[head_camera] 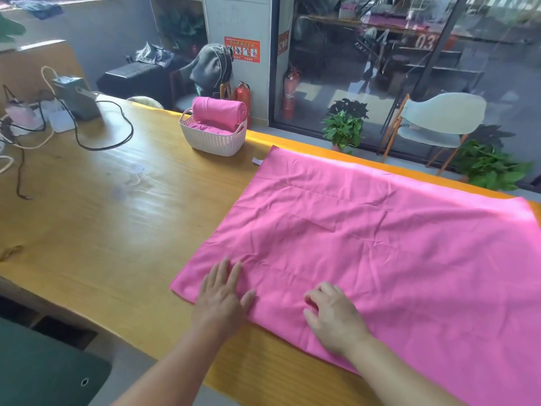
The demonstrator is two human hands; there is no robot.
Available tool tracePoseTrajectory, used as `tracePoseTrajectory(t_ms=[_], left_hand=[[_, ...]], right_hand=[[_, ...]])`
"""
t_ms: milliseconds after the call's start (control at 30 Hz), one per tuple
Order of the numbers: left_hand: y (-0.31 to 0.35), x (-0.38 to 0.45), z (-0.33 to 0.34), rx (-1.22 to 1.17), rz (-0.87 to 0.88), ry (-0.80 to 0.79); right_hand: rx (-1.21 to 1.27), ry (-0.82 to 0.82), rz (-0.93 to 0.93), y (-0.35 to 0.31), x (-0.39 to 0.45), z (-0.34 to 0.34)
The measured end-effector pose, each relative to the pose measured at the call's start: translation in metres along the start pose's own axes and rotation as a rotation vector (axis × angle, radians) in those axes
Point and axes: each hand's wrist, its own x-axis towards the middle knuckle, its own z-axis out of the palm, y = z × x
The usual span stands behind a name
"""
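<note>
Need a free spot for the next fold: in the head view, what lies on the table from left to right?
Grey-green box → white basket holding rolled pink cloth → spread pink cloth.

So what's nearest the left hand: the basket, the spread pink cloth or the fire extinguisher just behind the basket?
1. Pink cloth, under the left hand.
2. White basket, farther up the table.
3. Fire extinguisher, past the table's far edge.
</note>
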Motion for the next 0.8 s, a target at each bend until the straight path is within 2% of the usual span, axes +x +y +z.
tracePoseTrajectory(t_ms=[100, 233, 333, 433, 567, 700, 800], left_hand=[[-0.014, -0.005, 0.004, 0.107, -0.104, -0.111], [-0.017, -0.002, -0.016, 0.125, -0.225, -0.226], [0.009, 0.01, -0.026, 0.09, -0.262, -0.104], [0.051, 0.032, -0.03, -0.012, -0.101, 0.045], [0.103, 0.073, -0.03, -0.044, 0.113, 0.067], [0.153, 0.133, -0.023, -0.039, 0.319, 0.011], [0.17, 0.176, -0.007, 0.086, 0.428, -0.079]], right_hand=[[0.065, -0.107, -0.012, 0.011, 0.0, -0.011], [0.15, 0.014, 0.04, 0.032, 0.006, -0.026], [0.132, 0.138, 0.089, 0.054, 0.011, -0.03], [0.119, 0.221, 0.126, 0.076, 0.025, -0.033], [0.07, 0.212, 0.188, 0.091, 0.054, -0.046], [0.072, 0.251, 0.208, 0.103, 0.101, -0.059], [-0.004, 0.264, 0.228, 0.113, 0.135, -0.052]])
